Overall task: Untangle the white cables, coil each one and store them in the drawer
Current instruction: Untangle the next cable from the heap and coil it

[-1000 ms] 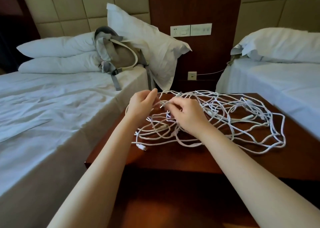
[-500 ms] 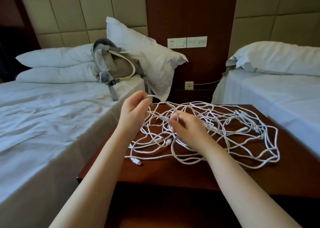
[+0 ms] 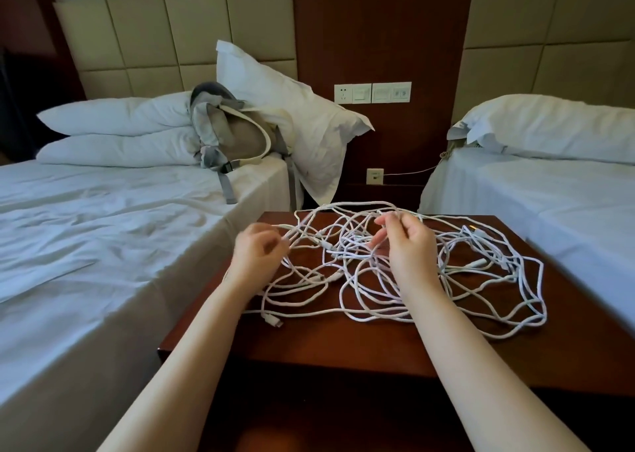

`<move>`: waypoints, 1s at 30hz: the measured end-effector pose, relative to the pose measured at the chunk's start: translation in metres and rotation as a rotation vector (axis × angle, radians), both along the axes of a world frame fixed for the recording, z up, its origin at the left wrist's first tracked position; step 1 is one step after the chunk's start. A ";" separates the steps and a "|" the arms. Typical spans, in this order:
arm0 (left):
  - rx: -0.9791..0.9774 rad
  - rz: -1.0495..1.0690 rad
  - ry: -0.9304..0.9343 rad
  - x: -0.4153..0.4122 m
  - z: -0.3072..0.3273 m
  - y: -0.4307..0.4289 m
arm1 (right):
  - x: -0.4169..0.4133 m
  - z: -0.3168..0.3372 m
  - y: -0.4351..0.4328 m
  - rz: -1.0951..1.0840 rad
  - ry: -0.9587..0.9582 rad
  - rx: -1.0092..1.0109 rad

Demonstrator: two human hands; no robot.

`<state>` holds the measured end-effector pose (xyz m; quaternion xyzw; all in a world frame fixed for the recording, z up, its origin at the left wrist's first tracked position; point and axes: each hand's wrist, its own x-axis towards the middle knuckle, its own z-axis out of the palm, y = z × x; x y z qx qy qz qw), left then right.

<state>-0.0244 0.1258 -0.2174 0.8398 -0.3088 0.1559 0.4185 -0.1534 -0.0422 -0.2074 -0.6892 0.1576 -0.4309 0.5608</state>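
A tangle of white cables (image 3: 481,280) sprawls over the top of the dark wooden nightstand (image 3: 343,345). My left hand (image 3: 256,254) is at the tangle's left edge, its fingers curled round a strand that runs off to the right. My right hand (image 3: 409,249) hovers over the middle of the tangle, pinching a strand between thumb and fingers, slightly raised. One cable's plug end (image 3: 273,321) lies loose near the front left. The nightstand's front and any drawer lie in shadow below.
A white bed (image 3: 86,245) stands to the left, with pillows and a grey backpack (image 3: 233,135) at its head. A second white bed (image 3: 549,204) is on the right. Wall sockets (image 3: 372,93) and a plugged-in cord sit behind the nightstand.
My hands have moved apart: the left dropped lower at the left edge, the right shifted rightward and up over the tangle's middle. The view tilted slightly, so the tangle sits lower in frame.
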 end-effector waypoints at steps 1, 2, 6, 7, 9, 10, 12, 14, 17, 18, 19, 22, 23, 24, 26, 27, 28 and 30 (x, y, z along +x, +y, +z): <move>-0.088 0.034 -0.009 0.000 0.006 0.002 | 0.001 -0.001 0.000 0.004 0.047 -0.044; -0.166 0.045 0.019 -0.001 0.012 0.002 | 0.002 -0.002 0.001 0.010 0.097 -0.098; -0.413 -0.096 0.110 -0.018 0.037 -0.001 | 0.006 -0.007 0.003 -0.019 0.198 -0.228; -0.459 -0.134 0.130 -0.023 0.042 -0.003 | 0.007 -0.007 0.003 -0.017 0.208 -0.222; -0.513 -0.218 0.198 -0.032 0.044 -0.008 | 0.006 -0.007 0.002 -0.011 0.223 -0.211; -0.528 -0.268 0.250 -0.034 0.044 -0.012 | 0.005 -0.007 0.003 -0.006 0.232 -0.223; -0.546 -0.383 0.365 -0.037 0.044 -0.015 | 0.004 -0.008 0.004 0.022 0.234 -0.249; -0.560 -0.500 0.444 -0.036 0.042 -0.017 | 0.003 -0.008 0.004 0.015 0.214 -0.279; -0.545 -0.539 0.460 -0.034 0.040 -0.016 | 0.004 -0.010 0.004 -0.040 0.109 -0.322; -0.542 -0.527 0.455 -0.034 0.039 -0.016 | 0.004 -0.011 0.005 -0.053 0.056 -0.334; -0.541 -0.512 0.452 -0.034 0.037 -0.016 | 0.003 -0.011 0.006 -0.079 0.002 -0.360; -0.538 -0.465 0.458 -0.029 0.028 -0.018 | 0.002 -0.011 0.008 -0.295 -0.192 -0.604; -0.554 -0.455 0.469 -0.028 0.026 -0.018 | 0.002 -0.012 0.010 -0.327 -0.233 -0.723; -0.575 -0.452 0.479 -0.027 0.025 -0.018 | 0.003 -0.014 0.012 -0.297 -0.238 -0.844; -0.621 -0.461 0.495 -0.025 0.025 -0.019 | 0.004 -0.017 0.020 -0.145 -0.114 -1.068; -0.639 -0.470 0.498 -0.026 0.025 -0.019 | 0.006 -0.018 0.025 -0.067 0.028 -1.156; -0.649 -0.479 0.500 -0.027 0.026 -0.019 | 0.007 -0.015 0.031 -0.001 0.201 -1.211; -0.646 -0.486 0.506 -0.029 0.028 -0.020 | 0.009 -0.014 0.040 0.093 0.440 -1.247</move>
